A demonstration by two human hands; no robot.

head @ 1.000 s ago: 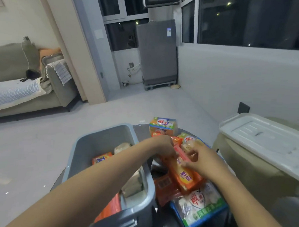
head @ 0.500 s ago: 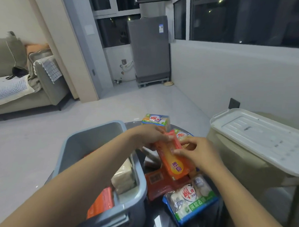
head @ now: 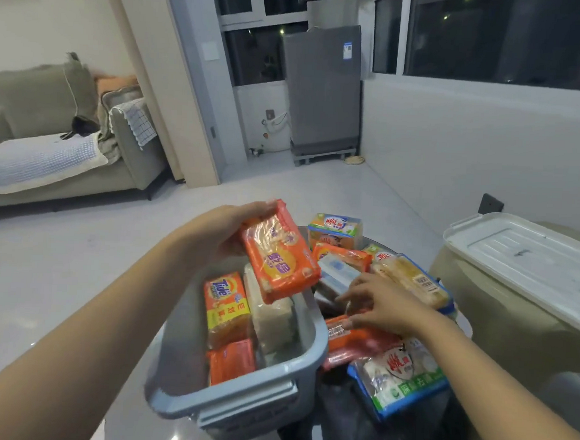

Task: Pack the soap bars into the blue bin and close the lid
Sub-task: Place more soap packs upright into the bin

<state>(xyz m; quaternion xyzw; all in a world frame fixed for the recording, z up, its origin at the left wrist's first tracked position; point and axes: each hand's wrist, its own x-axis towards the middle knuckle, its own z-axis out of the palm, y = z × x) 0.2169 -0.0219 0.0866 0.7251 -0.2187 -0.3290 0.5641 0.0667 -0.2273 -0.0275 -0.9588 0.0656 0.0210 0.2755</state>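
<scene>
My left hand point(head: 230, 229) grips an orange-wrapped soap pack point(head: 280, 256) and holds it tilted above the open blue-grey bin point(head: 305, 363). Inside the bin lie a Tide soap pack point(head: 225, 303), a pale soap block point(head: 272, 319) and a small orange pack point(head: 232, 362). My right hand point(head: 383, 307) hovers with fingers spread over the pile of soap packs on the dark round table point(head: 349, 428), its fingertips on or just above a red-orange pack point(head: 353, 339). A green-and-blue pack point(head: 400, 374) lies nearest me.
The white lid point(head: 526, 263) rests on a beige seat at the right. More packs, among them a boxed one point(head: 335, 230) and a yellowish one point(head: 412, 280), lie at the table's far side. A sofa point(head: 52, 143) stands far left, a grey appliance point(head: 322, 88) at the back.
My left hand lifted the orange pack from the pile and carried it left over the bin. My right hand let go of it and dropped back to the pile.
</scene>
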